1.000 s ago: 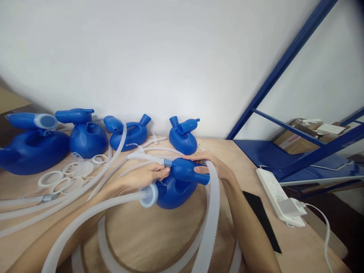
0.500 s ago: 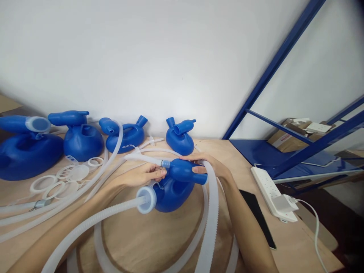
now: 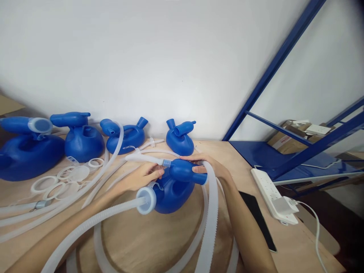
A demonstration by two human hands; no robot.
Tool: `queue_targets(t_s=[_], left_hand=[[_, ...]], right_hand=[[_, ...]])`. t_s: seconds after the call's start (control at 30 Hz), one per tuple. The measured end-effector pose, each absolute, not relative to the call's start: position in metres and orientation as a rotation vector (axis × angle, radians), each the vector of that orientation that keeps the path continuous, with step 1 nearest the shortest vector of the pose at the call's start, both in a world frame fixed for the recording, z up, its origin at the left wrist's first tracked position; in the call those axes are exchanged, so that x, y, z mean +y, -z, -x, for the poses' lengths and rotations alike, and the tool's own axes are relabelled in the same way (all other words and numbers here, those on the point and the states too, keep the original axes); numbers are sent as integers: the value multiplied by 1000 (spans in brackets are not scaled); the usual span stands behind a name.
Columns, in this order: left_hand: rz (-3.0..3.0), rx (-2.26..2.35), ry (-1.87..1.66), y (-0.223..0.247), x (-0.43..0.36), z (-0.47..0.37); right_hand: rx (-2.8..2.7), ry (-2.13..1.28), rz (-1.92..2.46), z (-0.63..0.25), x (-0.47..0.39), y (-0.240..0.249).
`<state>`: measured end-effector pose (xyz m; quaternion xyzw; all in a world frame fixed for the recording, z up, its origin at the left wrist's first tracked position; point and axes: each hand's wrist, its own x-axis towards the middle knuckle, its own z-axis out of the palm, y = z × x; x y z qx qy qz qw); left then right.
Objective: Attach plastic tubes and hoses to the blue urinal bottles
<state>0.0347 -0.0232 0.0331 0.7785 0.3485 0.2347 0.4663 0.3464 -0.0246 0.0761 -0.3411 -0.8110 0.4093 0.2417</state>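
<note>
In the middle of the head view, a blue urinal bottle [image 3: 174,195] lies on the table. My right hand [image 3: 212,165] is wrapped around its blue neck piece, thumb in front. A clear hose [image 3: 145,158] meets the neck's small spout through a translucent blue-grey end [image 3: 166,163]. My left hand [image 3: 149,175] is closed at that hose, thumb and fingertips just below its end; its grip is partly hidden. A white cap [image 3: 146,200] with a ribbed hose [image 3: 113,210] sits on the bottle's mouth. A flat ribbed hose [image 3: 211,212] hangs by my right hand.
Several blue bottles stand along the wall, one with a bent spout [image 3: 182,138]. Clear rings and discs [image 3: 78,173] lie at left among loose hoses [image 3: 65,203]. At right are a dark tablet-like slab [image 3: 258,218], a white power strip [image 3: 270,195] and a blue shelf frame [image 3: 273,66].
My left hand has shifted slightly left and its fingertips have drawn back from the hose end. My right hand and the bottle are nearly still.
</note>
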Motion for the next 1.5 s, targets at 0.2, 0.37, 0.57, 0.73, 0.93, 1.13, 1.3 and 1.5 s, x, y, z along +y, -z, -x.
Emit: queue_targets(t_s=[0.2,0.37,0.57,0.73,0.93,1.13,1.3,1.5], left_hand=[[-1995,883,-710,-21,-20,-38],[-1900,854,-753,-17,-21,-45],[-1726,792,-795,-14,-28,-55],[-1567,738,-735,-20,-30,-58],[-1420,700,-603,-38,-30,-56],[-1358,689,-475,-55,-31,-51],[-1441,692,-461,-60,-32,-46],[-1577,807,-467,-69,-38,-45]], right_hand=[[-2195,-1092,949,-347,-28,-75],[-2184,-1107,929,-345,-28,-76],[-2176,-1105,911,-345,-25,-74],[-2199,-1053,945,-347,-24,-72],[-2220,-1004,965,-347,-27,-73],[-2236,-1011,947,-346,-24,-70],[-2250,-999,966,-346,-26,-72],[-2255,-989,979,-345,-28,-76]])
